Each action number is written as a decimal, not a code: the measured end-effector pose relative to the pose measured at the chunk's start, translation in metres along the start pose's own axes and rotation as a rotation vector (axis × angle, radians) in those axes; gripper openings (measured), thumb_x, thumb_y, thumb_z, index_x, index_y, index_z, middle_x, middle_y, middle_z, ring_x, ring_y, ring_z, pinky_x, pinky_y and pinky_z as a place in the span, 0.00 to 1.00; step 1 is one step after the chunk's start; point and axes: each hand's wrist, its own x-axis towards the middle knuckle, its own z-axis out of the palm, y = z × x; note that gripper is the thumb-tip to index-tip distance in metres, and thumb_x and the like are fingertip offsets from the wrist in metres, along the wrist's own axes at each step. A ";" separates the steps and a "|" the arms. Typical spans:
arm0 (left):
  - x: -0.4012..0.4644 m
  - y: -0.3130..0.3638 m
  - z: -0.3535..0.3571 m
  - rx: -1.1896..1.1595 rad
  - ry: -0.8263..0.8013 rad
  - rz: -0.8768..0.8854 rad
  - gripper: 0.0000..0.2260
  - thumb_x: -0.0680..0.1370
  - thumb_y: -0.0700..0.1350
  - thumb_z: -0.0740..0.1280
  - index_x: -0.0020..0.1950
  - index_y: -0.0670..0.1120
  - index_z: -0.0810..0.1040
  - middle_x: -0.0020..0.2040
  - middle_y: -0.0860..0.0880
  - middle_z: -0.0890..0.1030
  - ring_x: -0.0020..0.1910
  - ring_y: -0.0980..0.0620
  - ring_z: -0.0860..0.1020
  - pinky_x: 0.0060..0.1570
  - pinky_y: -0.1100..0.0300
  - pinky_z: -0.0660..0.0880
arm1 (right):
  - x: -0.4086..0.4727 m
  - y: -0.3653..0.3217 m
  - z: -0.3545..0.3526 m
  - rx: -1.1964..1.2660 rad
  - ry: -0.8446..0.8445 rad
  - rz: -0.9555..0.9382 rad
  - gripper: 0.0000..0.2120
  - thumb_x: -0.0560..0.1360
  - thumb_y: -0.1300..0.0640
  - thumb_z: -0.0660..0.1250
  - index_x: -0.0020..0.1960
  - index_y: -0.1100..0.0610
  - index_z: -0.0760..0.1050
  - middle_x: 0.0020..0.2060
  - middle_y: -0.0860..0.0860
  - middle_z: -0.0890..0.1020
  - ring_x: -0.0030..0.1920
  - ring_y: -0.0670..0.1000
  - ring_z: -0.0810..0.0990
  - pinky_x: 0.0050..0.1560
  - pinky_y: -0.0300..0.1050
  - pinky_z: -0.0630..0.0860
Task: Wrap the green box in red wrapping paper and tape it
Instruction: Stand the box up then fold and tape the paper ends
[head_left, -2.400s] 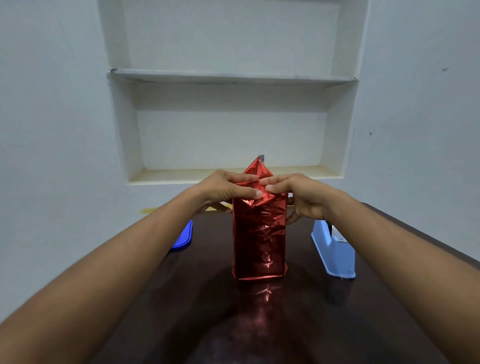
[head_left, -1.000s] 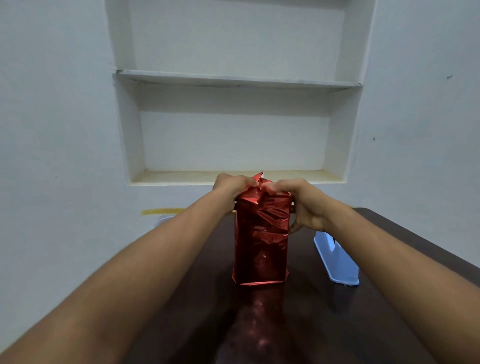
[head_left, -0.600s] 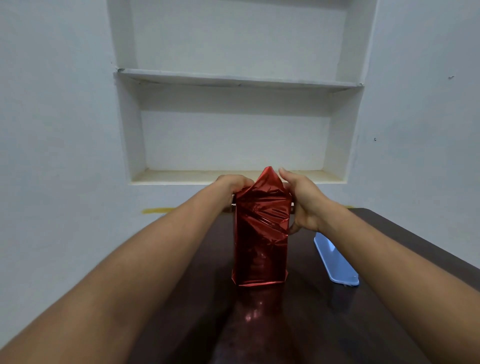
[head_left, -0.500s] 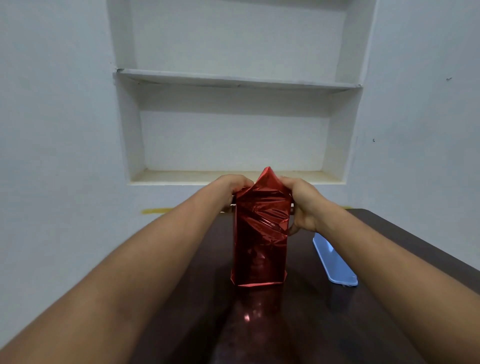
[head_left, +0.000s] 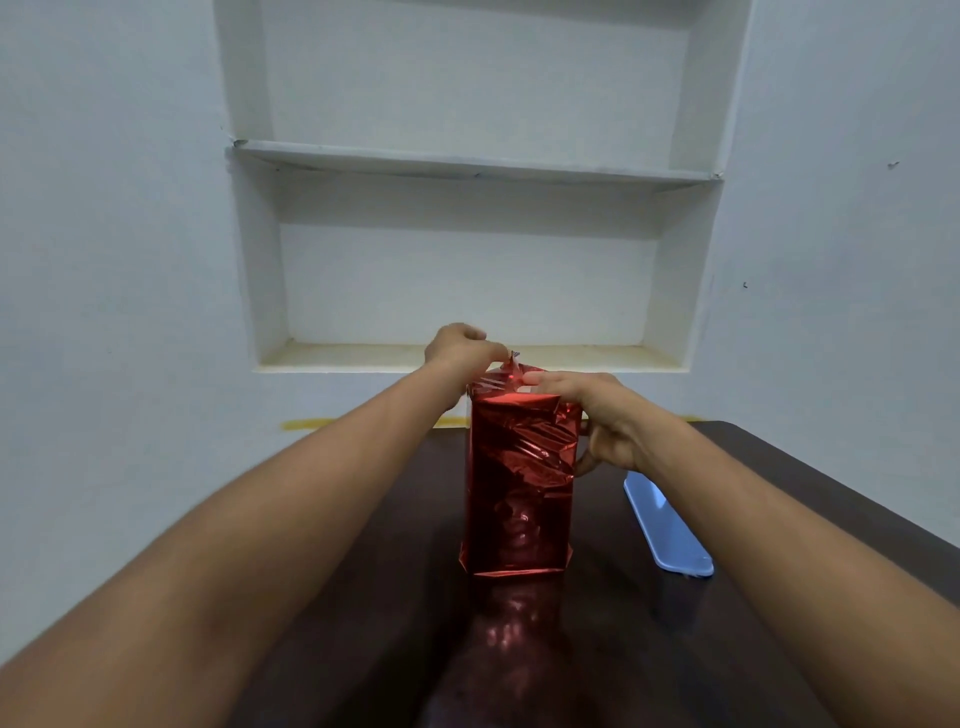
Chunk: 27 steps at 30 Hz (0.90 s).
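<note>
Red wrapping paper (head_left: 522, 483) covers the upright box, standing mid dark table (head_left: 363, 649). Left hand (head_left: 460, 349) pinches a small paper tip at the top. Right hand (head_left: 602, 415) grasps the upper right side, fingers flat on top fold. Blue object (head_left: 667, 527) lies right.

We take this for a plain room in a home rather than a shop or a lab. We see bare white plastered walls (head_left: 104, 260) with a built-in niche (head_left: 467, 280) divided by a shelf (head_left: 467, 163), and a dark polished wooden table (head_left: 779, 649) pushed up against the wall, of the kind found in a house.
</note>
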 end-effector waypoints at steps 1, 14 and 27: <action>-0.006 0.002 -0.006 0.086 0.067 0.139 0.14 0.73 0.47 0.78 0.57 0.48 0.83 0.50 0.50 0.83 0.47 0.52 0.82 0.42 0.61 0.74 | 0.001 0.001 -0.001 -0.002 0.003 0.001 0.15 0.70 0.54 0.78 0.56 0.46 0.86 0.51 0.52 0.83 0.57 0.55 0.78 0.61 0.75 0.72; -0.078 0.023 -0.043 0.432 -0.316 0.707 0.07 0.75 0.47 0.79 0.51 0.53 0.86 0.45 0.47 0.85 0.41 0.52 0.80 0.48 0.56 0.77 | 0.009 0.003 -0.002 0.086 0.031 0.034 0.09 0.75 0.53 0.67 0.52 0.54 0.82 0.51 0.53 0.81 0.59 0.59 0.78 0.59 0.79 0.69; -0.099 -0.011 -0.032 0.208 -0.099 1.052 0.05 0.76 0.38 0.77 0.51 0.44 0.88 0.44 0.49 0.88 0.43 0.60 0.82 0.49 0.71 0.72 | 0.013 0.006 -0.005 0.044 0.010 0.029 0.11 0.73 0.52 0.71 0.54 0.52 0.84 0.52 0.53 0.82 0.61 0.59 0.77 0.58 0.78 0.70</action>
